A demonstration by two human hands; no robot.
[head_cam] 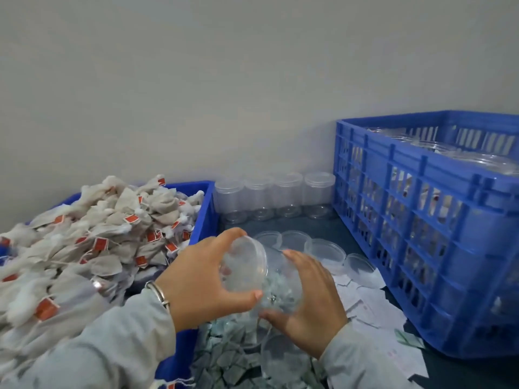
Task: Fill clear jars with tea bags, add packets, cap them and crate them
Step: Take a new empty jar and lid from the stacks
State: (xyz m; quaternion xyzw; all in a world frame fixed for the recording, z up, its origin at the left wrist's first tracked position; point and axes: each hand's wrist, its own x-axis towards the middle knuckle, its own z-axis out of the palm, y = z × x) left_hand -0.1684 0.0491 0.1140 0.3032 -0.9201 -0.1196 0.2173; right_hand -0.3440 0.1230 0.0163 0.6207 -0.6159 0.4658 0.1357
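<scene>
My left hand (202,279) grips a clear round lid (244,265), tilted against the mouth of a clear jar (280,287). That jar lies on its side in the grip of my right hand (311,301) and has pale tea bags inside. A blue bin (205,209) at the left is heaped with white tea bags (92,242) with red tags. Below my hands lies a pile of small greenish packets (224,357). Another clear jar (283,357) lies among them.
Several empty clear jars (275,197) stand in a row by the wall. Loose clear lids (328,249) lie in front of them. White paper slips (370,307) are spread at the right. A tall blue crate (421,220) at the right holds capped jars.
</scene>
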